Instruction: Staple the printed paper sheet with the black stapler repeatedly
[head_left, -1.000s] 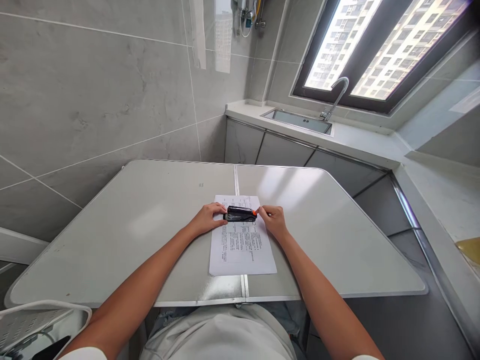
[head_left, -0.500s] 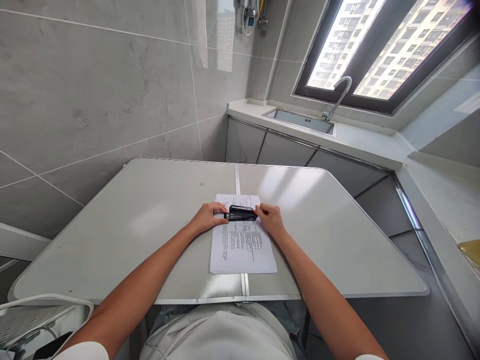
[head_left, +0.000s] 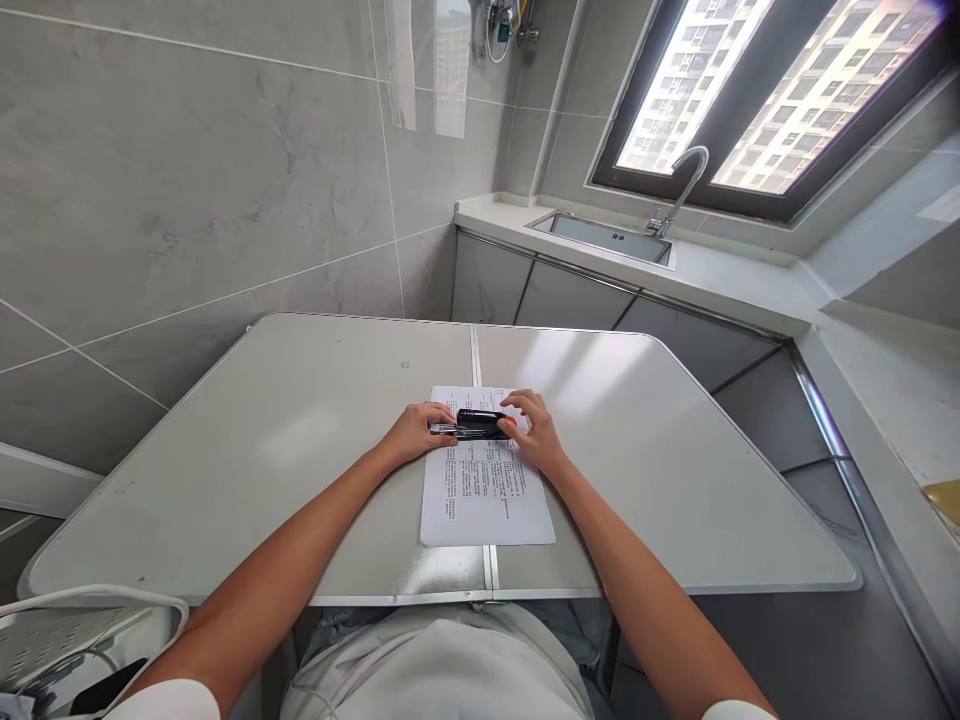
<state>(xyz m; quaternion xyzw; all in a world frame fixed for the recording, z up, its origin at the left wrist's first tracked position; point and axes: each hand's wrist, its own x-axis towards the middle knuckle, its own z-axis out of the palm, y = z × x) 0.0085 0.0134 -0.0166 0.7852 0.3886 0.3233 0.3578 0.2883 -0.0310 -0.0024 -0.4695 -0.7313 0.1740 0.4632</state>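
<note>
A black stapler (head_left: 480, 433) lies crosswise over the upper part of a printed sheet of paper (head_left: 487, 505). A thin silvery metal strip juts from its left end, and a small orange bit shows at its right end. My left hand (head_left: 415, 432) has thumb and fingers closed around the left end, where the metal part sticks out. At the right end, my right hand (head_left: 537, 432) has its thumb against the stapler and its fingers curved over the top. Whether staples are inside cannot be made out.
The paper rests on a pale folding table (head_left: 330, 400) with a metal seam down the middle. A white basket (head_left: 97, 630) with cables and a dark object stands at lower left. Behind are a counter with a sink (head_left: 600, 236), a faucet (head_left: 682, 190) and a window.
The silvery metal strip now sticks out farther left from the stapler. My right hand has loosened its pinch, with its fingers lifted and spread over the right end.
</note>
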